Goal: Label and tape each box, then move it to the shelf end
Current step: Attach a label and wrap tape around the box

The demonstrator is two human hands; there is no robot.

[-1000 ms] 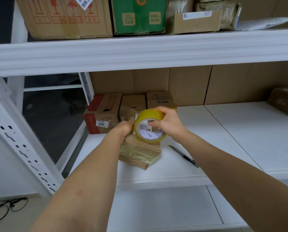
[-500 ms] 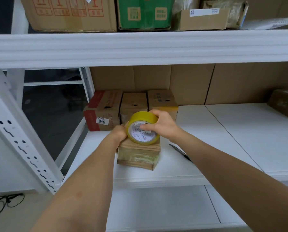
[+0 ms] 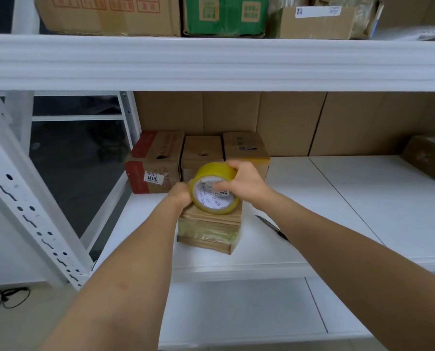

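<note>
A small brown cardboard box (image 3: 210, 230), wrapped with clear tape, sits near the front of the white middle shelf (image 3: 338, 214). On top of it stands a yellow tape roll (image 3: 215, 190). My right hand (image 3: 244, 182) grips the roll, fingers across its white core. My left hand (image 3: 182, 196) is curled at the roll's left edge on the box top; what its fingers pinch is hidden. Three cardboard boxes (image 3: 201, 153) stand side by side at the shelf's left end, the leftmost red and brown with a white label (image 3: 153, 177).
A black-handled knife (image 3: 273, 228) lies on the shelf right of the box. Another taped box (image 3: 431, 158) sits at the far right. Cardboard sheets line the back. The upper shelf (image 3: 211, 62) carries brown and green cartons. A perforated white post (image 3: 26, 209) slants at left.
The box has turned to sit square to the shelf edge, and both hands with the tape roll have shifted slightly left and away over it.
</note>
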